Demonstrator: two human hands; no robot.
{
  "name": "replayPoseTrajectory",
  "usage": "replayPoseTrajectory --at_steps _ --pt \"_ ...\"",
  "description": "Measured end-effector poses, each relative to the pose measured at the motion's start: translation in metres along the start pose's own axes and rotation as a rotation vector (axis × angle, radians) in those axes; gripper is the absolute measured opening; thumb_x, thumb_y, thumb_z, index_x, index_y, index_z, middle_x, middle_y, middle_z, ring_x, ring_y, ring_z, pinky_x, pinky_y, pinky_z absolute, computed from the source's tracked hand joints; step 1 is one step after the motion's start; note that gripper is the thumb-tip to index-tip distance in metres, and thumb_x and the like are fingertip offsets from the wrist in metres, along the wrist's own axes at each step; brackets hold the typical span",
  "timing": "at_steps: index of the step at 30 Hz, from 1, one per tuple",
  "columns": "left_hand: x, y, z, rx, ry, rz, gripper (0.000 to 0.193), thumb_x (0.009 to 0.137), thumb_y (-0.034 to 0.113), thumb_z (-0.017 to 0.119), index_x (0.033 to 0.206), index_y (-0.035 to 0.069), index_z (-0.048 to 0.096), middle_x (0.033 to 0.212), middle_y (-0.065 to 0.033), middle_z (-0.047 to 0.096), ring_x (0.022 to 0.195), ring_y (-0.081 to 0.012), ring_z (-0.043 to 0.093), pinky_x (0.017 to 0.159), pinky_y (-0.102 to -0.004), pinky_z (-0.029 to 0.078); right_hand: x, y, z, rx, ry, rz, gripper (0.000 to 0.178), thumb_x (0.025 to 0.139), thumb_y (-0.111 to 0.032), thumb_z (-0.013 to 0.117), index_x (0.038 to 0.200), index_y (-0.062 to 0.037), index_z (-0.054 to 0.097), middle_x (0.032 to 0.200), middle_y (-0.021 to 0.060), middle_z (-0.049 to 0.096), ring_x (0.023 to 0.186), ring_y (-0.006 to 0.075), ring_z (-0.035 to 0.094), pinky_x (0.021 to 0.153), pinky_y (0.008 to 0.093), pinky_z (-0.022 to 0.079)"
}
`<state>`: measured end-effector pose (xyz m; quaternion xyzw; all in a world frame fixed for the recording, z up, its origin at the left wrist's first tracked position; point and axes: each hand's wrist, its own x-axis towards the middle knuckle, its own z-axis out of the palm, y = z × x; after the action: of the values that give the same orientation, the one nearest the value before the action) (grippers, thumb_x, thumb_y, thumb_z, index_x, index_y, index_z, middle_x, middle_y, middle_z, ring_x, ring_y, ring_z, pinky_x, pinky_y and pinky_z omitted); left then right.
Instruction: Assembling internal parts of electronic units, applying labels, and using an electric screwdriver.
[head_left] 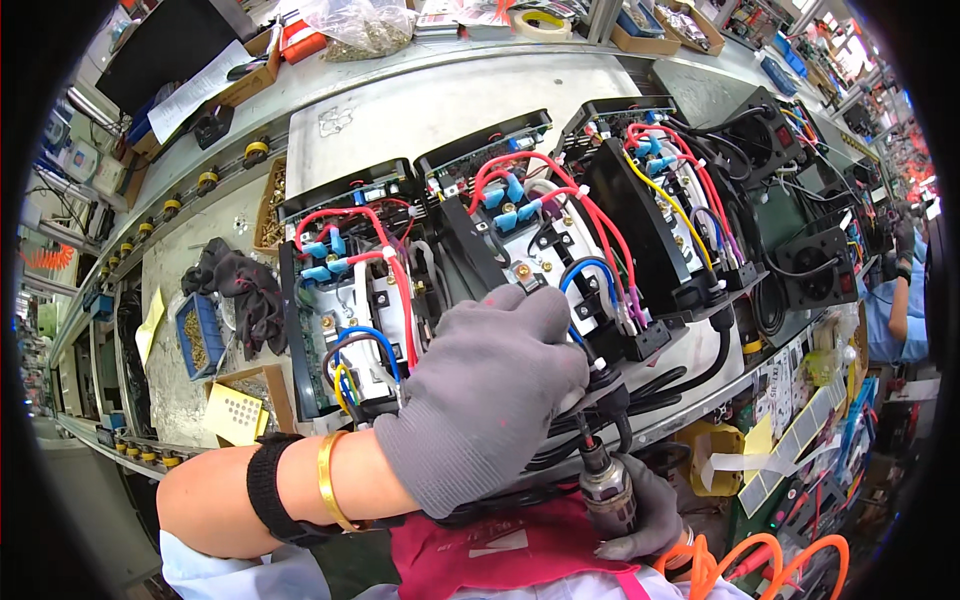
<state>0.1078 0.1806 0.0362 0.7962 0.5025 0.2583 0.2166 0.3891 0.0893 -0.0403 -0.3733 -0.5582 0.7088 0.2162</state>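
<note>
My left hand (490, 385), in a grey glove, reaches over the middle open electronics unit (525, 235). Its fingers are curled in and the fingertips sit close to a brass-coloured bolt (523, 271) on the unit's pale board; whatever they pinch is hidden. My right hand (652, 505), also gloved, is wrapped round a metal-bodied power screwdriver (608, 492) low in front of me, its bit pointing up toward the unit. Red wires (600, 225) with blue sleeves and a blue wire loop (590, 268) run across the unit.
Similar units stand at the left (350, 290) and right (660, 190). A blue bin (200, 335) of small fasteners and a dark glove (240, 290) lie at left. Black cables cross the near edge. A coiled orange hose (770, 560) hangs lower right. A co-worker's arm (898, 305) shows far right.
</note>
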Motion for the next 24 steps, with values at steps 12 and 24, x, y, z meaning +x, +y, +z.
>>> replayPoseTrajectory --at_steps 12,24 --pt "-0.003 -0.003 -0.007 -0.021 -0.133 0.014 0.029 0.063 0.002 0.066 0.089 0.013 0.068 0.085 -0.0061 0.051 0.082 -0.0282 0.053 0.066 -0.0392 0.045 -0.007 0.001 0.011 0.154 0.168 0.175 0.111 0.045 -0.032 0.096 0.131 0.0098 0.039 0.113 0.0114 0.057 0.101 0.0189 0.057 0.091 0.0333 0.043" --pt "-0.011 -0.001 -0.003 -0.042 -0.053 0.026 0.027 0.064 0.001 0.067 0.089 0.011 0.068 0.081 -0.007 0.051 0.073 -0.027 0.053 0.061 -0.0374 0.045 0.0 -0.008 0.008 0.127 0.089 0.213 0.104 0.043 -0.029 0.096 0.126 0.0071 0.043 0.107 0.0083 0.059 0.095 0.0154 0.057 0.087 0.0299 0.044"
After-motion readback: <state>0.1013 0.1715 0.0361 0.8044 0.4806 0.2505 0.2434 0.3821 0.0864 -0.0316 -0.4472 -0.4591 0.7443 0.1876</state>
